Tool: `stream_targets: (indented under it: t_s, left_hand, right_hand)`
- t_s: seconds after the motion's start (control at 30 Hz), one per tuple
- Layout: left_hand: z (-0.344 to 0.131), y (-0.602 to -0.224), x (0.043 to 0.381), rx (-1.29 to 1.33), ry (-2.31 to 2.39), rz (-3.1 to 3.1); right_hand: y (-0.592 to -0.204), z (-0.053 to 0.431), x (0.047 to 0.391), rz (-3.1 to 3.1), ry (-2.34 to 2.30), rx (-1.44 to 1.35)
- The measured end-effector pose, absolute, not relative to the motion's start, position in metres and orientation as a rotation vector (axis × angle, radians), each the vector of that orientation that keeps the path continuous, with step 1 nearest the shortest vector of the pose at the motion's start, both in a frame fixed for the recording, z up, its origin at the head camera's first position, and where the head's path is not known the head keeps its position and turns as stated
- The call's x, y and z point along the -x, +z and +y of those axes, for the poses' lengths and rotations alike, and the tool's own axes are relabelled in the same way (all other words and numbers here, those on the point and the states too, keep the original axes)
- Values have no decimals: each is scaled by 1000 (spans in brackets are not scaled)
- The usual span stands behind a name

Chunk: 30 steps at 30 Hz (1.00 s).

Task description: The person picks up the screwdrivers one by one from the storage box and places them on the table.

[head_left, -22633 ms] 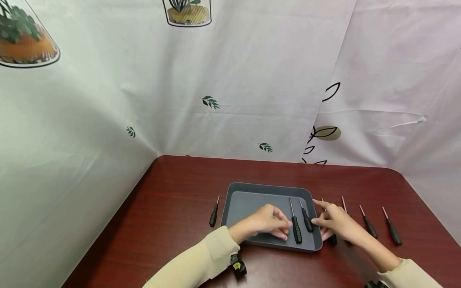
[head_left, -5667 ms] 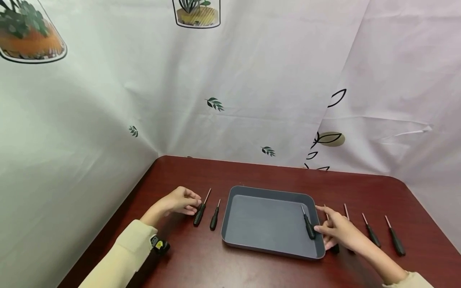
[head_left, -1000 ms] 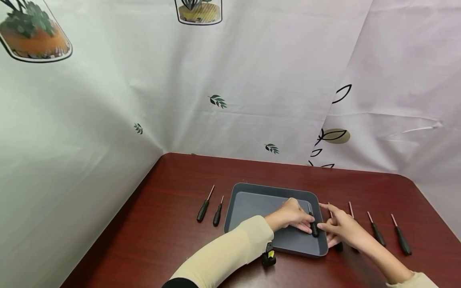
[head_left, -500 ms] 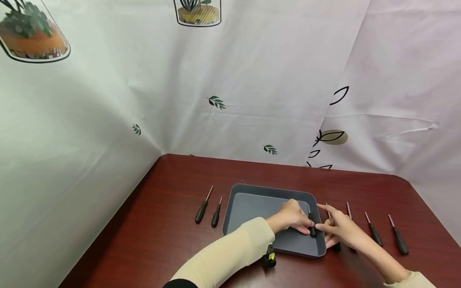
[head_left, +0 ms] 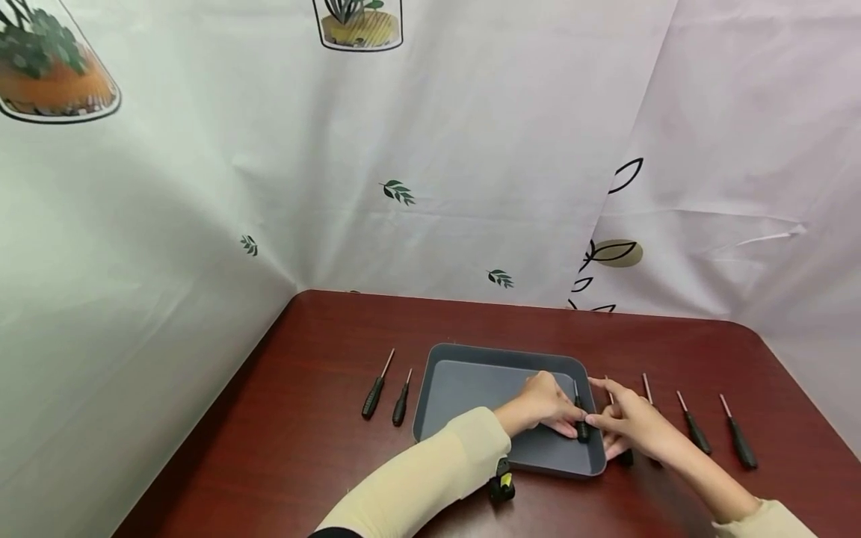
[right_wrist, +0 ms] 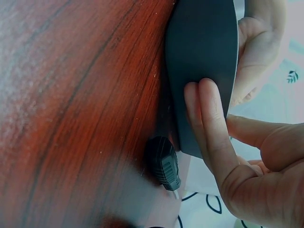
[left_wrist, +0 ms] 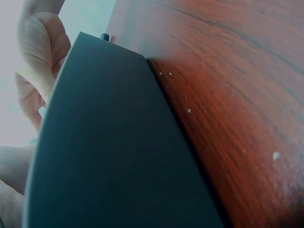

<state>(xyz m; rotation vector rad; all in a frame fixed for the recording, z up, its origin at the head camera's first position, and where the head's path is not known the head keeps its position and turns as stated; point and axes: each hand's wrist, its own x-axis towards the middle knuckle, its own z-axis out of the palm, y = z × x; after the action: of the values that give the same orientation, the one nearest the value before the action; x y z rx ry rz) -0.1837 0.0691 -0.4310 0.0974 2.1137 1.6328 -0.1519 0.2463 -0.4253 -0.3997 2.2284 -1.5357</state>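
A grey rectangular tray (head_left: pixel 464 441) sits on the table. Inside, along its right wall, lies a screwdriver (head_left: pixel 583 432) with a black handle. My left hand (head_left: pixel 543 403) reaches over the tray and pinches this screwdriver at its handle; the fingertips are partly hidden. My right hand (head_left: pixel 628 422) grips the tray's right rim, thumb at the inner side and two fingers (right_wrist: pixel 209 102) pressed along the outer wall in the right wrist view. In the left wrist view the tray's outer wall (left_wrist: pixel 109 133) covers most of the left hand's work.
Left of the tray lie a longer screwdriver (head_left: pixel 372 397) and a shorter screwdriver (head_left: pixel 400 408). To the right, several more lie in a row, including a screwdriver (head_left: pixel 698 433) and a far-right screwdriver (head_left: pixel 742 444); the right hand partly covers others. A patterned white cloth (head_left: pixel 437 149) hangs behind the table.
Since the oldest frame, the longer screwdriver has gone from the tray to the table's left side. My left hand has since returned to the tray's remaining screwdriver; both hands barely move over the last second.
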Motion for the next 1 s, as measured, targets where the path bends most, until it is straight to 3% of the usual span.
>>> stream_targets:
  t_s: [1.0]
  left_hand:
    - [60, -432, 187, -22, 1661, 1984]
  right_hand:
    - [-424, 245, 152, 2216, -1546, 371]
